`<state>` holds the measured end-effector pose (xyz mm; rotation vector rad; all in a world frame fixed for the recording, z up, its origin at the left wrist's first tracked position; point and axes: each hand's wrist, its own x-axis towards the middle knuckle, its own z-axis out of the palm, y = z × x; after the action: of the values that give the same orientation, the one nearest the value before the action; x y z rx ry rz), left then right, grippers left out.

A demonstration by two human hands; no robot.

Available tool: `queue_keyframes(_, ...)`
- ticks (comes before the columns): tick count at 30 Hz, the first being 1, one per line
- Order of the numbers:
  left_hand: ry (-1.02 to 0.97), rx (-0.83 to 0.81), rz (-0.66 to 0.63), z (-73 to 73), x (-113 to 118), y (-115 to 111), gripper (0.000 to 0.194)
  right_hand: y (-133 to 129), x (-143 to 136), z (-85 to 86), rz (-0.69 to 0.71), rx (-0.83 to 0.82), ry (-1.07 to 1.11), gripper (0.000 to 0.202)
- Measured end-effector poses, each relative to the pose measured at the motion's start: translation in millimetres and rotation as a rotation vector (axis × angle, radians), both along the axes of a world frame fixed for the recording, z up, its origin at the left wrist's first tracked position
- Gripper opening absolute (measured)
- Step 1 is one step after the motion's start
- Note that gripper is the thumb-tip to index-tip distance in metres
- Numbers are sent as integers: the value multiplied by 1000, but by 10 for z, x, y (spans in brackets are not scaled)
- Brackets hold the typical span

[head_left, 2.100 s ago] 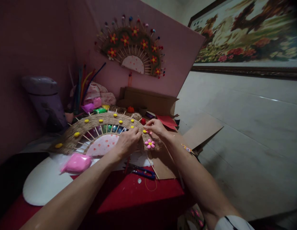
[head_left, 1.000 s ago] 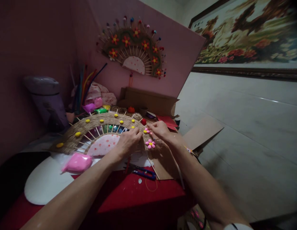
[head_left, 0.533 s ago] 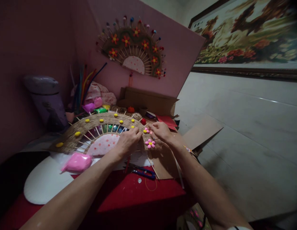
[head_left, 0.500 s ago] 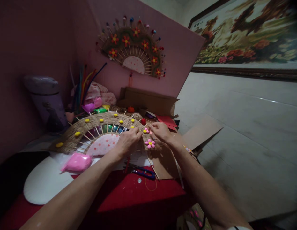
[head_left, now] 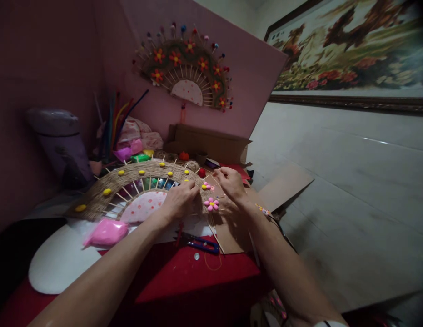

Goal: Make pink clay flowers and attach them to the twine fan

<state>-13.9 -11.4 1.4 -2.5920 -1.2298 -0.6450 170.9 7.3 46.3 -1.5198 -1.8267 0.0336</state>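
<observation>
A half-round fan wound with brown twine (head_left: pixel 129 174) lies in front of me, with thin sticks and yellow oval dots along its band. Near its right end is a pink flower (head_left: pixel 211 204) with a yellow centre. Just above it, another yellow dot has a few pink petals (head_left: pixel 206 185) beside it. My left hand (head_left: pixel 181 198) rests over the fan's inner edge, fingers curled closed; what they hold is hidden. Above the right end of the band, my right hand (head_left: pixel 231 184) is closed in a pinch, apart from the petals. Anything between its fingertips is too small to name.
A pink clay packet (head_left: pixel 107 232) and a white disc (head_left: pixel 61 263) lie at left. Blue thread snips (head_left: pixel 204 244) are on the red cloth (head_left: pixel 184 281). Cardboard (head_left: pixel 233 231) lies at right. A purple flask (head_left: pixel 63 145) stands left; a finished fan (head_left: pixel 187 59) hangs behind.
My right hand has lifted slightly up and away from the small pink petals. My left hand stays at the fan's inner edge. The whole view has shifted a little.
</observation>
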Motion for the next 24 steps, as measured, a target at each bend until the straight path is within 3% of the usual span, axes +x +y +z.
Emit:
queue_keyframes(8,-192,-71,3,53,-3,-24,24,-32,-50,-180,-17,-66,-40,52)
queue_keyframes(11,-420,-47,7,62,3,4,29,-45,-24,-175,11,-15,-25,50)
queue_keyframes(15,-868,-60,-13,106,10,74,24,-86,-93,-145,-30,92,158,47)
queue_keyframes(19,-1283,-421,-159,139,23,98,19,-174,-326,-191,154,205,277,27)
queue_keyframes(21,-1391,-596,-257,139,29,89,26,-225,-430,-251,285,292,276,17)
queue_keyframes(24,-1468,-686,-333,128,33,69,30,-283,-497,-366,360,393,305,14)
